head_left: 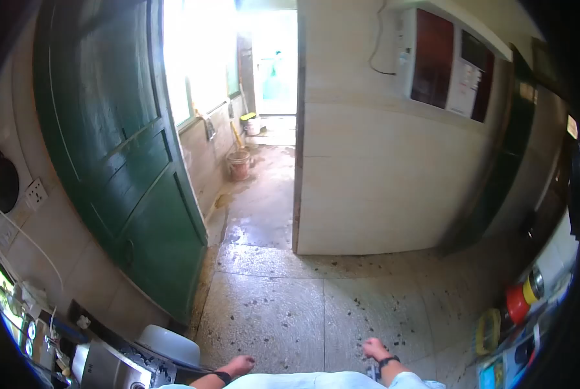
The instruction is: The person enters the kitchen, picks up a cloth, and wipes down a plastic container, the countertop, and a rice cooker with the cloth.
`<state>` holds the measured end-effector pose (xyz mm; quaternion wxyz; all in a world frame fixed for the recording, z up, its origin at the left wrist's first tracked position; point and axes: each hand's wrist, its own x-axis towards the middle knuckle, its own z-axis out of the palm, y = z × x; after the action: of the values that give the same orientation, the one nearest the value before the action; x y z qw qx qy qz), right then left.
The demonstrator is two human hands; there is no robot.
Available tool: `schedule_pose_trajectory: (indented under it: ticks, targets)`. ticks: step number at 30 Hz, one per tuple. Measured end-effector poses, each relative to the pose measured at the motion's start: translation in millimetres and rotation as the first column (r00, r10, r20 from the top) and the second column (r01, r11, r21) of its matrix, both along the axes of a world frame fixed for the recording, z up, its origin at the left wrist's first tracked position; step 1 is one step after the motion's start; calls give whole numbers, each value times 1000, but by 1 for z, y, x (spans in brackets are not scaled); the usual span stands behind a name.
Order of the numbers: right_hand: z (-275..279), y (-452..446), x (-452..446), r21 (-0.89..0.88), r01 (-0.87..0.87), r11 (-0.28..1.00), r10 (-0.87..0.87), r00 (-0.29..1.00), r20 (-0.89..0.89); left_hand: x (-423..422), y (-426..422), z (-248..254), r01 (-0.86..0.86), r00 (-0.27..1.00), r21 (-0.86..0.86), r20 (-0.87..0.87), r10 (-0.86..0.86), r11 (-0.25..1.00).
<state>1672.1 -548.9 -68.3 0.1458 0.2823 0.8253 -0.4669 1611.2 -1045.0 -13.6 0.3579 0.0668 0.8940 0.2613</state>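
At the bottom of the view, left of centre, my left hand (241,365) hangs low over the speckled floor (283,318), with a dark band on its wrist. Its fingers look curled, but they are too small to tell whether they hold anything. My right hand (375,349) is lower right of centre, also above the floor, with a dark band at the wrist. The fingers there are bent inward and whatever they may hold cannot be made out. Nearest to my left hand is a white basin (170,345), apart from it.
A green door (118,155) stands open at the left beside a doorway. Beyond it a reddish bucket (239,166) sits on the wet floor. A metal sink (118,369) is at lower left. Red (516,303) and yellow containers stand at the right. A wall faces me.
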Motion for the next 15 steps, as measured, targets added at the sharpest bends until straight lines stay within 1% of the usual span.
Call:
schedule_pose_trajectory:
  ticks: [1, 2, 3, 4, 6, 7, 9, 10, 11, 12, 13, 14, 15]
  targets:
    - [18, -25, -51, 17, -16, 1000, 19, 989, -148, -17, 14, 40, -132, 987, 15, 98, 130, 991]
    - [42, -38, -89, -56, -94, 994, 85, 984, -155, -33, 14, 34, -174, 979, 33, 118, 169, 984]
    - [79, -61, -128, -207, -126, 970, 104, 988, -118, -54, 10, 26, -214, 969, 49, 137, 206, 976]
    - [100, -79, -164, -354, -147, 924, 126, 989, -82, -73, 2, 12, -231, 965, 48, 140, 222, 972]
    - [124, -112, -231, -380, -255, 889, 247, 966, -72, -106, -22, -26, -182, 967, 78, 193, 165, 980]
    - [133, -127, -258, -375, -269, 887, 260, 963, -76, -122, -32, -32, -195, 966, 82, 189, 176, 977]
    - [154, -149, -305, -407, -541, 736, 520, 837, -173, -157, -50, -42, -283, 912, 161, 351, 213, 946]
    - [160, -156, -325, -401, -550, 733, 526, 832, -179, -175, -63, -71, -287, 913, 166, 344, 218, 943]
    - [164, -164, -343, -402, -618, 676, 619, 772, -145, -194, -76, -112, -256, 937, 235, 300, 181, 938]
    - [166, -169, -368, -398, -681, 614, 706, 700, -109, -223, -77, -115, -220, 958, 309, 249, 145, 925]
    - [166, -171, -390, -362, -690, 627, 725, 687, -55, -247, -78, -119, -227, 957, 321, 250, 149, 919]
    - [165, -170, -411, -292, -708, 642, 732, 680, -38, -270, -76, -125, -206, 957, 274, 255, 136, 939]
    - [163, -168, -435, -222, -724, 653, 739, 673, -21, -297, -75, -118, -183, 958, 226, 260, 122, 957]
